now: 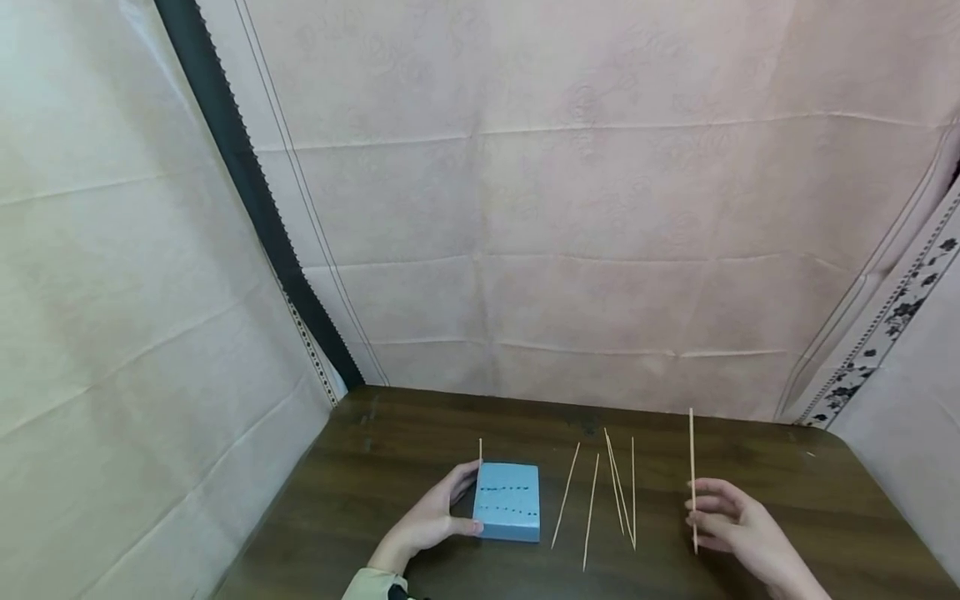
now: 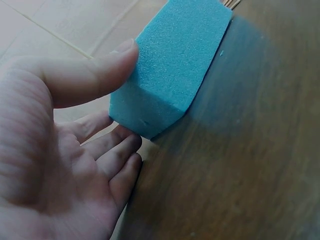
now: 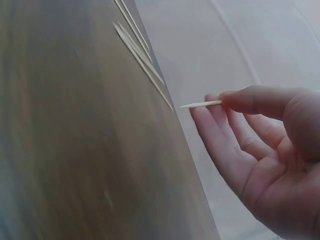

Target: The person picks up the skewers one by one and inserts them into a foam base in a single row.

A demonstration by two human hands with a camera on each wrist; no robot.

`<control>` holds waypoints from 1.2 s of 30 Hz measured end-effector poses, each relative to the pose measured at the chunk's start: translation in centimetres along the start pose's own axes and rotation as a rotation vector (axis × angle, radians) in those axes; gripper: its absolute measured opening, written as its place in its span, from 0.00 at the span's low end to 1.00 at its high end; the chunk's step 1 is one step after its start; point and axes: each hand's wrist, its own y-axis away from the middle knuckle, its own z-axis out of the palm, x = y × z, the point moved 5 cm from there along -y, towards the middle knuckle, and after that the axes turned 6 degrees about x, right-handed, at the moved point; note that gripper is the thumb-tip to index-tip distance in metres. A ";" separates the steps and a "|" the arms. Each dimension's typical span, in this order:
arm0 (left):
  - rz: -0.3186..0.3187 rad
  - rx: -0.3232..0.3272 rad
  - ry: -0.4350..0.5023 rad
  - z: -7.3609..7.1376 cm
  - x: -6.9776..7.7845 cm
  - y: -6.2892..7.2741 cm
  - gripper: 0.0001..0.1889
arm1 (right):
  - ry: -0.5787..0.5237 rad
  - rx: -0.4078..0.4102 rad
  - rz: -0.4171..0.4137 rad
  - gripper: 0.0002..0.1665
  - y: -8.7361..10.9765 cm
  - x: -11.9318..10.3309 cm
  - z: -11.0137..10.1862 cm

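A light-blue foam block [image 1: 508,500] with rows of small dark holes on top lies on the table in the head view. My left hand [image 1: 431,518] grips its left end, thumb [image 2: 107,70] on the near side and fingers round toward the far side. One thin stick [image 1: 481,450] rises at the block's far left corner. To the right, my right hand [image 1: 738,527] pinches a bamboo skewer [image 1: 692,450] upright between thumb and fingers. Its pointed end [image 3: 192,105] juts past the fingertips in the right wrist view.
Several loose bamboo skewers [image 1: 592,508] lie on the dark wooden table [image 1: 450,417] between the block and my right hand. Pale cloth [image 1: 585,208] hangs behind the table's far edge, with more cloth at the left and right sides.
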 end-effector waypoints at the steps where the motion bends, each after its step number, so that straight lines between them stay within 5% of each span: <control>1: 0.000 0.001 -0.002 0.0 0.0 0.0 0.50 | -0.010 -0.003 -0.007 0.31 0.0 -0.2 0.7; 15: 0.001 0.007 -0.007 0.2 -0.1 -0.2 0.50 | -0.109 -0.114 -0.098 0.25 -0.7 -3.2 9.9; 36: 0.003 0.007 -0.016 -0.1 -0.1 0.0 0.50 | -0.257 -0.132 -0.133 0.21 -2.4 -7.2 21.3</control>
